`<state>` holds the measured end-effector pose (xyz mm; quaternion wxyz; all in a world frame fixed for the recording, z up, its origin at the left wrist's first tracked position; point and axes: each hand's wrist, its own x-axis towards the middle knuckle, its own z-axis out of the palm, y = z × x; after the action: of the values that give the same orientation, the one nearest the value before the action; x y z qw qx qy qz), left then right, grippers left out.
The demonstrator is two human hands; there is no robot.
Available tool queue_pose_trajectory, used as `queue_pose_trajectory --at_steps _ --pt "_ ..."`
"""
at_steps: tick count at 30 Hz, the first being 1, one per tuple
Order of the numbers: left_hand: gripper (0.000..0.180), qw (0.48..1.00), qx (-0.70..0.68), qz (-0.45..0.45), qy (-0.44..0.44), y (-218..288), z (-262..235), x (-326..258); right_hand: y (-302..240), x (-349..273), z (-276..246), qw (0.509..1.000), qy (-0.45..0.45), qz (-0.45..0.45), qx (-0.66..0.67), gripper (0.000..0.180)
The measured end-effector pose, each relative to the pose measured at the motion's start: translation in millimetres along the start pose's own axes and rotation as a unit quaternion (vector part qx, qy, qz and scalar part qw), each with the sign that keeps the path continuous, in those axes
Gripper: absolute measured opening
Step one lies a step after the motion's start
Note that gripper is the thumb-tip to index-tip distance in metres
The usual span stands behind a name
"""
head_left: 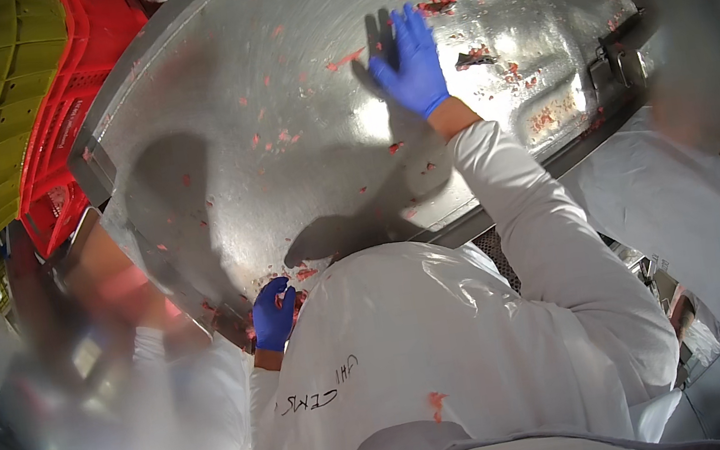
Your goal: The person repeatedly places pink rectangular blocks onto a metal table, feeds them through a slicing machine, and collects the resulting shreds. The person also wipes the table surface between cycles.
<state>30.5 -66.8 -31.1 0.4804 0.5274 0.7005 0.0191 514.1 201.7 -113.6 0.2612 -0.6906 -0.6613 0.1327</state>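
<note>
Braced over the steel table [269,100], the right hand [409,61] lies flat, fingers spread and empty, among red meat scraps [439,2] toward its far edge, while the left hand [273,314] curls onto the near edge, steadying the lean.

We are seeing the person wearing blue gloves on the left hand [274,314] and the right hand [411,63], long white sleeves [546,236], and a white apron [397,358] carrying dark handwriting and one red smear below it.
</note>
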Motion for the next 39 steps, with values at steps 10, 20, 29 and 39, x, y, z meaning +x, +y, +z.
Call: queue_pose_trajectory --at_steps 10,20,29,39 --pt "0.022 0.993 -0.082 -0.024 0.086 5 -17 7 18 171 61 0.939 0.018 0.231 -0.254 0.08" --pt "0.021 0.988 -0.107 -0.036 0.103 -17 -13 2 -147 38 194 0.894 -0.228 -0.349 0.161 0.067" --pt "0.025 0.979 -0.109 -0.01 0.173 -49 -39 12 -111 -46 77 0.936 -0.127 -0.251 0.21 0.052" --pt "0.065 0.938 -0.243 0.021 0.247 -6 -179 209 -90 -197 85 0.726 -0.438 -0.001 0.53 0.043"
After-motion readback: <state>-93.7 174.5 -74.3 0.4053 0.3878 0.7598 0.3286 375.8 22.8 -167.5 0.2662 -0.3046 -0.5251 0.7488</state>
